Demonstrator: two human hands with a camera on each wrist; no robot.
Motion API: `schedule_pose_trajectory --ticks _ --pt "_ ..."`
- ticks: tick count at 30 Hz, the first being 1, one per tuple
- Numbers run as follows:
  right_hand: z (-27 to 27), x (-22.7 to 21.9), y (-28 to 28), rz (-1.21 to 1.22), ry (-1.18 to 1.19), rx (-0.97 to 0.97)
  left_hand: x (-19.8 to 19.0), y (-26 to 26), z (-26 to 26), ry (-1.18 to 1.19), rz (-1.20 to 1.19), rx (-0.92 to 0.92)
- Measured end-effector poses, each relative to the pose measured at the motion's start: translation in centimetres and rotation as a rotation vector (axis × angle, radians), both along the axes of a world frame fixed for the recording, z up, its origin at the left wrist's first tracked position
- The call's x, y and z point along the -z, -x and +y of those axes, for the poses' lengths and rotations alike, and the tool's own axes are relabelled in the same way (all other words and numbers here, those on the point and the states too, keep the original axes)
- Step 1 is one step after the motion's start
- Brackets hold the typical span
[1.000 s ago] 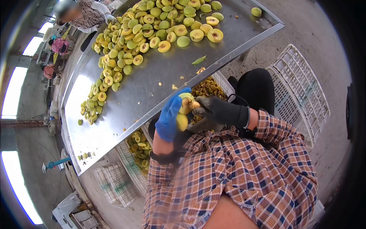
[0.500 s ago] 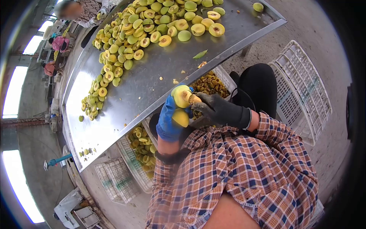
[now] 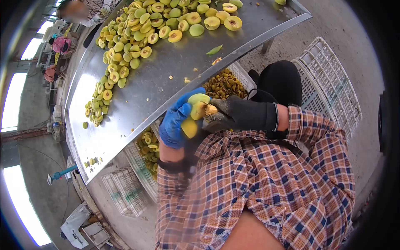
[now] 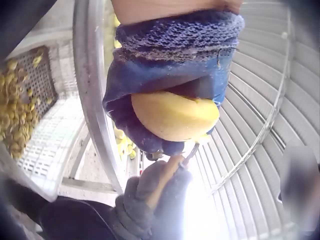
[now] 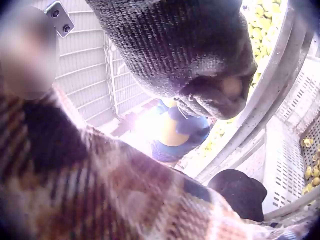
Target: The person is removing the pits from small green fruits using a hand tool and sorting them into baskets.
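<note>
Two hands: both gloved, meeting just below the near edge of a steel table (image 3: 137, 100), over the person's lap.
Left hand (image 3: 177, 121): in a blue knitted glove, fingers curled round two yellow-green fruit halves (image 3: 195, 109); one half sits high by the fingertips, the other lower in the palm.
Right hand (image 3: 237, 113): in a dark, coarse knitted glove, closed round a small tool with a wooden handle (image 4: 165, 177), its thin metal tip set against the upper half.
Fruit close up: the left wrist view shows a smooth, rounded yellow half (image 4: 175, 116) cupped in blue fabric.
Table: a long sheet of shiny metal with a raised rim, strewn with a heap of round green and yellow fruit (image 3: 137, 29), many cut open to show a brown hollow.
Crates: a white plastic lattice crate of brownish pits (image 3: 227, 83) stands under the table edge beside the hands; another with yellow halves (image 3: 150, 146) sits to the left; an upturned white crate (image 3: 329, 83) lies to the right.
Clothing: a plaid shirt sleeve (image 3: 266, 175) in orange, blue and white.
</note>
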State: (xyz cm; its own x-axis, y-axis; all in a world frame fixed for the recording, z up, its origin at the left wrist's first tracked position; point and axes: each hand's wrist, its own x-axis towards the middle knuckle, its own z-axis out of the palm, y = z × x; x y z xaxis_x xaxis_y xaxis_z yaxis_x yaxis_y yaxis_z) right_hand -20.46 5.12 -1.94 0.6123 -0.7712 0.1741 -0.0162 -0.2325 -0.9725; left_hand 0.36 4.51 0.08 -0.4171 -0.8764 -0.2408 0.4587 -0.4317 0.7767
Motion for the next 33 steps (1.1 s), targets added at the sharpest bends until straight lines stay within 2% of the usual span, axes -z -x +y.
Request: schedule_pose_trajectory --ticks 2,3,5,6,7,9,10,11,12,13,14,15,16,17,18,19,21,22,23,25,27,29,31,33 --pt "-0.2 -0.1 0.5 0.084 0.147 -0.034 -0.3 -0.9 -1.1 0.097 -0.106 0.134" --pt "-0.4 -0.6 0.8 0.081 0.137 -0.035 -0.5 -1.3 -1.5 0.086 -0.108 0.134" --pt "-1.1 -1.5 1.5 0.4 -0.16 -0.116 -1.2 -1.5 -2.2 0.119 -0.371 0.238" --pt "-1.5 0.5 0.8 0.314 0.076 -0.057 -0.9 -1.1 -2.2 0.226 -0.344 0.199" --pt "-1.6 0.7 0.7 0.316 0.089 -0.052 -0.8 -0.5 -2.0 0.24 -0.344 0.199" --pt "-1.1 -1.0 -0.5 -0.027 -0.465 0.009 -0.5 1.4 -0.8 0.204 -0.199 -0.129" --pt "-0.8 -0.6 -1.0 -0.028 -0.453 0.005 0.4 2.5 -0.7 0.338 -0.293 -0.222" --pt "-0.6 0.6 -1.3 -0.097 -0.585 -0.057 0.7 2.2 -1.3 0.345 -0.297 -0.225" --pt "-0.4 1.4 -1.6 -0.163 -0.721 -0.121 1.0 1.7 -1.5 0.484 -0.426 -0.17" --pt "-0.2 1.9 -1.8 -0.161 -0.719 -0.126 1.2 1.2 -1.5 0.619 -0.553 -0.114" --pt "0.0 1.9 -1.9 -0.081 -0.557 -0.114 0.9 0.8 -1.4 0.5 -0.449 -0.037" --pt "0.1 1.7 -2.0 -0.004 -0.395 -0.099 0.3 0.4 -1.5 0.5 -0.449 -0.039" --pt "0.0 1.4 -1.7 -0.003 -0.398 -0.101 -0.2 0.1 -1.8 0.442 -0.505 0.073" --pt "-0.4 -0.6 -1.1 0.101 -0.441 -0.122 -0.5 -0.2 -1.9 0.378 -0.56 0.185" --pt "-0.8 -1.5 -0.7 0.203 -0.482 -0.143 -0.7 -0.1 -2.3 0.337 -0.589 0.212" --pt "-0.8 -1.3 -0.8 0.205 -0.478 -0.142 -0.5 0.0 -2.2 0.341 -0.589 0.211" --pt "-0.7 -0.3 -1.4 -0.024 -0.63 -0.073 0.2 0.7 -1.9 0.404 -0.383 -0.066" --pt "-0.6 0.1 -1.7 -0.022 -0.622 -0.072 0.6 1.6 -1.6 0.4 -0.35 -0.171" --pt "-0.2 0.5 -2.2 -0.11 -0.652 -0.077 1.0 1.5 -1.8 0.403 -0.349 -0.17" --pt "-0.2 1.2 -2.1 -0.198 -0.69 -0.092 2.5 1.2 -2.5 0.775 -0.646 -0.156" --pt "-0.4 1.0 -1.8 -0.322 -0.883 -0.367 1.7 0.9 -2.4 0.791 -0.631 -0.158" --pt "-0.1 -0.6 -1.4 -0.242 -0.889 -0.338 0.2 0.5 -2.1 0.593 -0.609 -0.002" --pt "0.5 -1.0 -1.7 -0.173 -0.896 -0.307 -1.3 0.2 -1.8 0.623 -0.649 0.034" --pt "0.5 -0.4 -1.9 -0.125 -0.804 -0.265 -2.4 0.0 -2.2 0.754 -0.868 0.227"
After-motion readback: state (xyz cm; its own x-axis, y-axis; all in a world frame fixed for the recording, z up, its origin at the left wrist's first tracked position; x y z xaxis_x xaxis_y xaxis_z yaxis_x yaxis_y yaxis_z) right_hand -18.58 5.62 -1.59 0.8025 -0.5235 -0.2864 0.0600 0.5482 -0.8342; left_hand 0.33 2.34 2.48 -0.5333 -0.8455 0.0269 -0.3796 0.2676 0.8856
